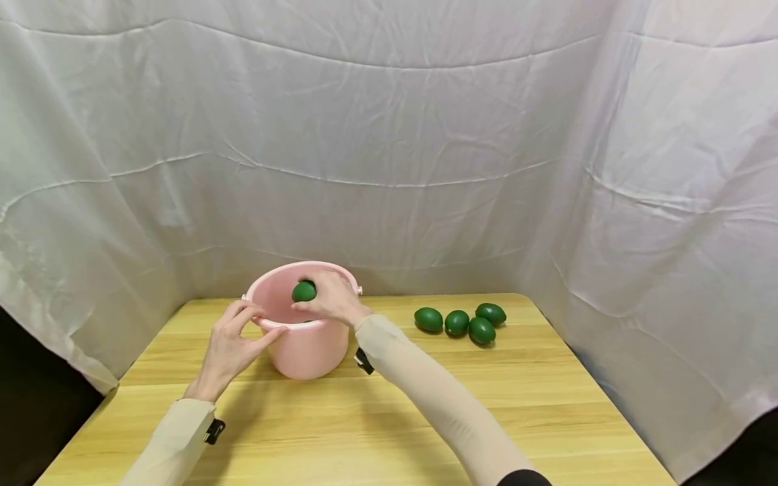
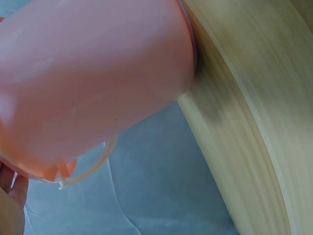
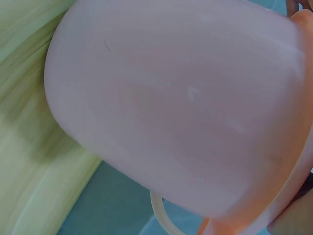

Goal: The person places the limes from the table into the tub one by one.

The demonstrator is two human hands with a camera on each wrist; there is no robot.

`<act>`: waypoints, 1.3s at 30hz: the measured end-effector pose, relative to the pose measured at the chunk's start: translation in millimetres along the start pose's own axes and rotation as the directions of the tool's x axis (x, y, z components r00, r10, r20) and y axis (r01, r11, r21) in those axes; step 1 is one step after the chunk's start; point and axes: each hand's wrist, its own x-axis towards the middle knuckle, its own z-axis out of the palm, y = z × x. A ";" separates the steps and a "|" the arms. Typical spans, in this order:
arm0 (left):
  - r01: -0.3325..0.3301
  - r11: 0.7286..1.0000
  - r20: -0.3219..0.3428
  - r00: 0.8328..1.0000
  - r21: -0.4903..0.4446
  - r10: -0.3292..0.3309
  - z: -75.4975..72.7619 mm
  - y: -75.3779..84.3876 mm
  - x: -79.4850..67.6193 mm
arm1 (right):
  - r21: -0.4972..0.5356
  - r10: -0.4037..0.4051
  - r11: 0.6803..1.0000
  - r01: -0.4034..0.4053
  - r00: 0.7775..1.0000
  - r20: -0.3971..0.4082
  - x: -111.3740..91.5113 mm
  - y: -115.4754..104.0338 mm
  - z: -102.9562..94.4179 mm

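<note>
A pink bucket (image 1: 310, 351) stands upright on the left part of the table, its mouth tipped into view for the head camera. My left hand (image 1: 231, 341) pinches its near-left rim, thumb and fingertips at the edge. Over the mouth, my right hand (image 1: 331, 297) holds a dark green oval fruit (image 1: 304, 291), like an avocado, between thumb and fingers. A dark sliver shows just behind the front rim; the bucket's bottom inside is hidden. In the left wrist view the bucket's wall (image 2: 98, 73) fills much of the picture, as does its wall (image 3: 171, 98) in the right wrist view.
Several similar green fruits (image 1: 457, 323) lie grouped on the wooden table (image 1: 365, 432), right of the bucket. A pale handle (image 2: 93, 169) hangs at the bucket's side. Whitish curtains (image 1: 389, 135) enclose the table at the back and sides.
</note>
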 end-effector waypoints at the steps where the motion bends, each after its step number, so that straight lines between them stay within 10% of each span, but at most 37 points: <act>1: -0.004 1.000 -0.004 1.000 0.004 0.004 0.1 -0.2 0.1 | -0.003 0.000 1.000 0.000 1.000 0.002 -0.3 -0.2 0.3; 27: 0.001 1.000 -0.015 1.000 -0.013 -0.001 0.2 0.8 -1.4 | 0.192 -0.015 0.981 0.024 0.999 -0.051 -7.1 5.3 -2.9; 39: -0.012 1.000 -0.031 0.999 -0.020 0.012 0.3 2.9 -0.5 | 0.369 0.122 0.929 -0.039 0.971 -0.205 -27.3 15.7 -5.9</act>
